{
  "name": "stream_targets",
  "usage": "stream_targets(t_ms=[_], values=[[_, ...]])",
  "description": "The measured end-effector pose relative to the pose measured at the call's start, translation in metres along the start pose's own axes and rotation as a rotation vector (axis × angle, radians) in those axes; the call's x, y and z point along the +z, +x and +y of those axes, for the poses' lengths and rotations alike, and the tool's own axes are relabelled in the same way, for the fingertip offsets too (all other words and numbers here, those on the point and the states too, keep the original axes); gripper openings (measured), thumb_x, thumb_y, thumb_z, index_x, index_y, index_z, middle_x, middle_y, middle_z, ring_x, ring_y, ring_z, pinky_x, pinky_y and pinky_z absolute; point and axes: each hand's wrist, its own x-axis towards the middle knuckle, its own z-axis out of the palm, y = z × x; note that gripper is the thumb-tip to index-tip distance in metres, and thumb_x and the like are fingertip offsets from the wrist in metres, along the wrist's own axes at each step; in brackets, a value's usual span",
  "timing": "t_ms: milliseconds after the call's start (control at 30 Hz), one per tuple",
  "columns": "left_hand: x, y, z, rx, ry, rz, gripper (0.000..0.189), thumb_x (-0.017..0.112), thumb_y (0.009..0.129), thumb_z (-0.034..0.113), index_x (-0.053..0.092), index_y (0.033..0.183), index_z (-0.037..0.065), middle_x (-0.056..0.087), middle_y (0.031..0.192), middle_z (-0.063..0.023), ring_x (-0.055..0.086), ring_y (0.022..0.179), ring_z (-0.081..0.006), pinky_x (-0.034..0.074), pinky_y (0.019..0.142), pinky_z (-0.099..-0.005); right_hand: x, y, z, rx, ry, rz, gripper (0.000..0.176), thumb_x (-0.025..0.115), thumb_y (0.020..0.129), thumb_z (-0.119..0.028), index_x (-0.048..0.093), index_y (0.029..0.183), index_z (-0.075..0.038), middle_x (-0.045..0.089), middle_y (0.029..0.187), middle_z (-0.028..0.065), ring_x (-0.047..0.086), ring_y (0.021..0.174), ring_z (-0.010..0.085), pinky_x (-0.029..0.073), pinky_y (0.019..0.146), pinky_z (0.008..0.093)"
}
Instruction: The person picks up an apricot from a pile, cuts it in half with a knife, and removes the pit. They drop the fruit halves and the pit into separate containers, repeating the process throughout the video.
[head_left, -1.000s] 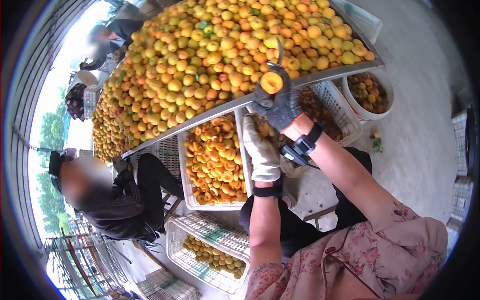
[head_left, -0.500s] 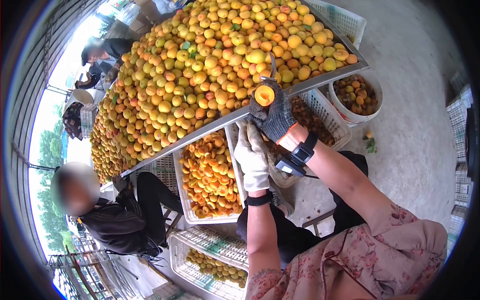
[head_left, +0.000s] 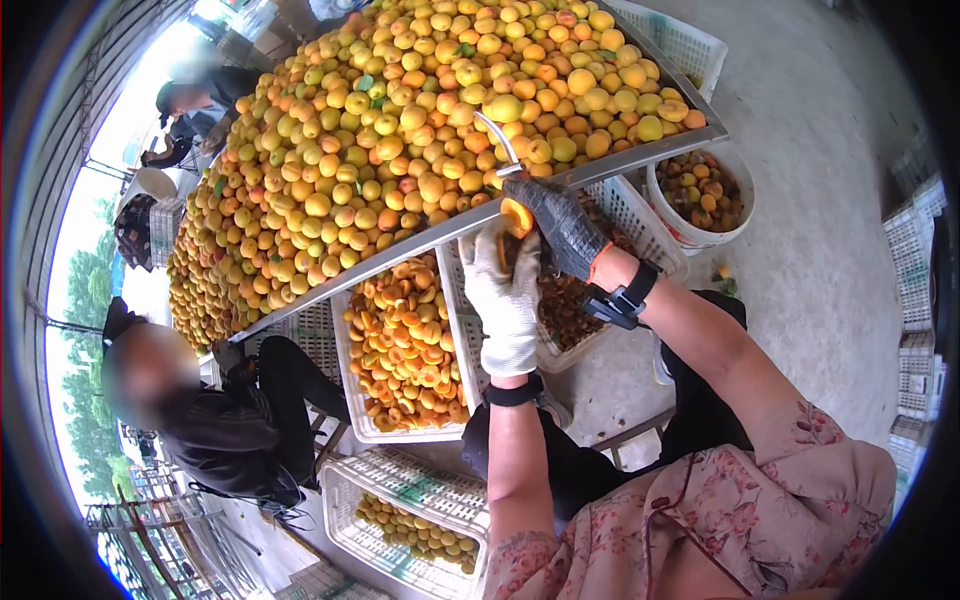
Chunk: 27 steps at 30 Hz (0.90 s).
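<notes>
My left hand (head_left: pixel 502 285), in a white glove, curls its fingers around a cut apricot half (head_left: pixel 517 217) at the table's metal edge. Part of the fruit is hidden by the fingers. My right hand (head_left: pixel 565 225), in a dark grey glove with an orange cuff, is closed on a knife with a curved blade (head_left: pixel 497 137). The blade points up and away over the apricots, and the right thumb side is close against the fruit. Just beyond both hands lies a large heap of whole apricots (head_left: pixel 400 130) on the table.
Below the table edge (head_left: pixel 395 262) stand a white crate (head_left: pixel 352 395) of apricot halves and another crate (head_left: pixel 660 245) holding brown scraps. A white bucket (head_left: pixel 708 238) with fruit stands at right. A co-worker (head_left: pixel 225 430) sits at left; another person (head_left: pixel 205 105) is farther back.
The left hand has risen to the apricot half and its fingers now curl around it. The right hand has turned, swinging the blade leftward. The view has shifted slightly.
</notes>
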Motion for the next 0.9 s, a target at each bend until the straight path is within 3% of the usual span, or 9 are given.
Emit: stream_targets(t_ms=[233,300,367,433,500,567,633,833,900], values=[[-0.014,-0.007,-0.015,-0.032,-0.130,-0.064,0.014,0.063,0.076,-0.006,0.062,0.087,0.002,0.057,0.086,-0.0085,0.055,0.081,-0.0217,0.045,0.072,-0.0293,-0.006,-0.006,0.008,-0.057,-0.152,-0.121,0.019,0.064,0.089,-0.017,0.067,0.100,-0.002,0.065,0.087,-0.0014,0.056,0.078,0.0058,0.046,0.069,0.0231],[-0.019,-0.013,-0.015,-0.395,-0.282,-0.085,0.002,0.062,0.085,0.003,0.063,0.084,0.003,0.059,0.077,-0.0092,0.055,0.068,-0.0220,0.045,0.065,-0.0292,-0.012,-0.005,0.013,-0.095,-0.274,-0.146,0.019,0.066,0.088,-0.018,0.068,0.100,-0.002,0.065,0.087,-0.0013,0.056,0.077,0.0061,0.046,0.069,0.0234],[-0.025,-0.009,-0.009,-0.454,0.238,-0.155,0.019,0.060,0.091,0.021,0.063,0.084,0.003,0.062,0.076,-0.0143,0.058,0.062,-0.0281,0.047,0.062,-0.0327,-0.012,-0.007,0.007,-0.177,-0.213,-0.152,0.020,0.065,0.089,-0.020,0.067,0.099,-0.002,0.064,0.083,-0.0022,0.055,0.073,0.0060,0.046,0.065,0.0229],[-0.026,-0.013,-0.014,-0.585,0.499,-0.386,0.033,0.059,0.092,0.030,0.065,0.105,0.001,0.067,0.078,-0.0167,0.062,0.068,-0.0142,0.049,0.063,-0.0287,-0.020,-0.001,0.001,-0.197,-0.256,-0.149,0.022,0.065,0.089,-0.021,0.067,0.100,-0.002,0.062,0.080,-0.0027,0.054,0.069,0.0055,0.045,0.060,0.0219],[-0.020,-0.027,-0.036,-0.487,0.361,-0.296,0.038,0.058,0.093,0.030,0.060,0.116,0.000,0.067,0.081,-0.0130,0.060,0.071,-0.0120,0.049,0.062,-0.0278,-0.024,-0.002,-0.004,-0.153,-0.324,-0.213,0.021,0.065,0.089,-0.022,0.067,0.098,-0.004,0.062,0.079,-0.0028,0.054,0.067,0.0053,0.044,0.058,0.0216],[-0.026,-0.021,-0.019,-0.751,-0.516,-0.266,0.047,0.059,0.092,0.025,0.047,0.132,0.002,0.061,0.091,0.0006,0.056,0.076,-0.0069,0.046,0.057,-0.0213,-0.020,-0.005,0.004,-0.103,-0.374,-0.203,0.020,0.066,0.088,-0.021,0.067,0.098,-0.004,0.062,0.081,-0.0026,0.055,0.069,0.0058,0.044,0.060,0.0217],[-0.024,-0.023,-0.015,-0.685,-0.699,-0.197,0.040,0.062,0.090,0.019,0.052,0.126,0.004,0.062,0.100,-0.0022,0.055,0.078,-0.0050,0.045,0.059,-0.0187,-0.014,-0.012,0.008,-0.020,-0.400,-0.231,0.019,0.066,0.088,-0.020,0.067,0.099,-0.004,0.063,0.083,-0.0025,0.056,0.072,0.0063,0.044,0.061,0.0216],[-0.061,-0.022,-0.021,-0.648,-0.525,-0.118,0.019,0.061,0.090,0.012,0.060,0.107,0.004,0.065,0.088,-0.0029,0.059,0.073,-0.0075,0.047,0.061,-0.0195,-0.003,-0.016,0.023,0.148,-0.367,-0.297,0.026,0.062,0.091,-0.024,0.063,0.110,-0.006,0.065,0.082,0.0007,0.060,0.067,0.0053,0.047,0.053,0.0180],[-0.099,-0.014,-0.020,-0.739,-0.539,0.000,0.021,0.061,0.089,0.013,0.060,0.106,0.001,0.065,0.088,-0.0042,0.059,0.072,-0.0079,0.046,0.059,-0.0205,0.005,-0.023,0.006,0.122,-0.479,-0.311,0.025,0.062,0.091,-0.027,0.064,0.107,-0.008,0.059,0.066,-0.0018,0.052,0.050,0.0027,0.034,0.038,0.0162]])
